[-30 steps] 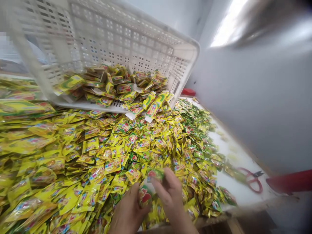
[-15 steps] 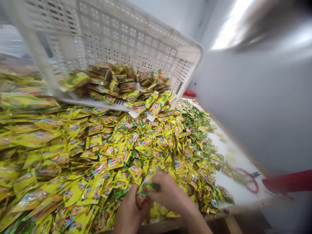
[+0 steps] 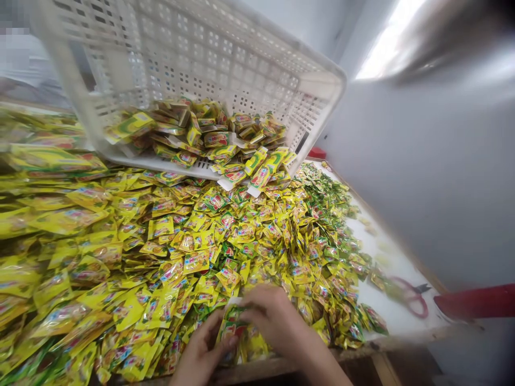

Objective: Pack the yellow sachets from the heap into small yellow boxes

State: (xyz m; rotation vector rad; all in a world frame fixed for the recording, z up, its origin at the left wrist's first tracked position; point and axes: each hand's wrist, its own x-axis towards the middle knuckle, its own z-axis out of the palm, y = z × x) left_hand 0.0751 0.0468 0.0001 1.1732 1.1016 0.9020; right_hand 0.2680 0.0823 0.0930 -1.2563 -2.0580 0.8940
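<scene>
A big heap of small yellow and green sachets [image 3: 169, 252] covers the white table [image 3: 386, 300]. At its near edge my left hand [image 3: 199, 354] pinches a small stack of sachets [image 3: 231, 332] from below, thumb on the front packet. My right hand [image 3: 273, 316] lies curled over the top of the same stack, fingers closed on it. A white perforated plastic crate [image 3: 193, 59] is tipped on its side over the heap, and more sachets [image 3: 209, 136] spill from its mouth.
Red-handled scissors [image 3: 410, 297] lie on the bare strip of table at the right. A grey wall [image 3: 434, 177] runs close along that side. A red object [image 3: 478, 300] juts in at the right edge. The table's wooden front edge [image 3: 281, 364] is just below my hands.
Both hands have drawn closer to the table's near edge, and the right hand now covers the top of the stack that the left hand holds. The view has shifted slightly.
</scene>
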